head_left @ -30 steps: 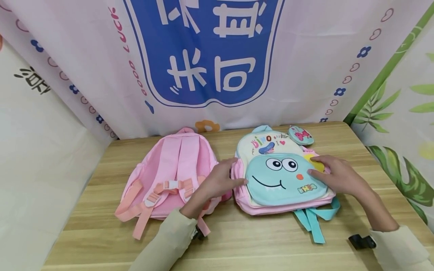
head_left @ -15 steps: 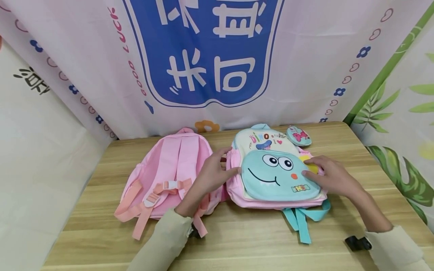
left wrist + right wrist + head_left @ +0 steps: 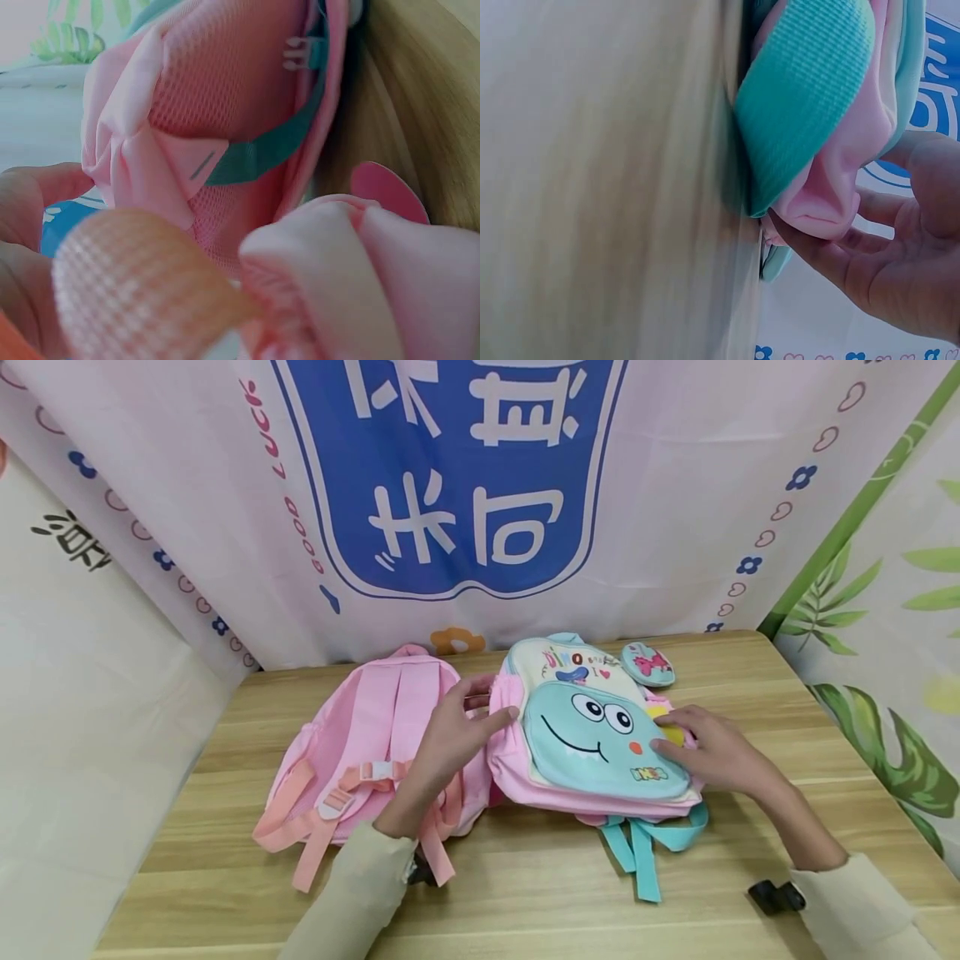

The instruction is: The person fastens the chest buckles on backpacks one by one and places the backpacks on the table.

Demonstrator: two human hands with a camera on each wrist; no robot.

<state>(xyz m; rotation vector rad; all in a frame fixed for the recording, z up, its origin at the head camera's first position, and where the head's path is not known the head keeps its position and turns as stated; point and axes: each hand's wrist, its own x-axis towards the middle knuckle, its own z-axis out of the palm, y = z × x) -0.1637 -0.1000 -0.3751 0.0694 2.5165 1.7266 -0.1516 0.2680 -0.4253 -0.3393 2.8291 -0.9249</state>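
A blue and cream child's backpack (image 3: 577, 747) with a smiling dinosaur face and pink sides lies front up on the right of the table. My left hand (image 3: 453, 735) pinches its left side, thumb toward the front. On the opposite side my right hand (image 3: 716, 752) grips the pink edge, thumb on the front and fingers at the side pocket, as the right wrist view also shows. The left wrist view shows the bag's pink mesh back (image 3: 225, 82) tilted up off the table. A pink backpack (image 3: 397, 710) lies straps up under my left forearm.
A small round pouch (image 3: 648, 664) hangs at the dinosaur bag's upper right. Teal straps (image 3: 641, 860) trail toward the table's front. Peach straps (image 3: 303, 843) spread from the pink bag. A printed curtain (image 3: 675, 527) stands behind the wooden table (image 3: 540, 893).
The dinosaur backpack has slid left between both hands, its left edge now overlapping the pink backpack's right side. The pouch and teal straps have moved left with it.
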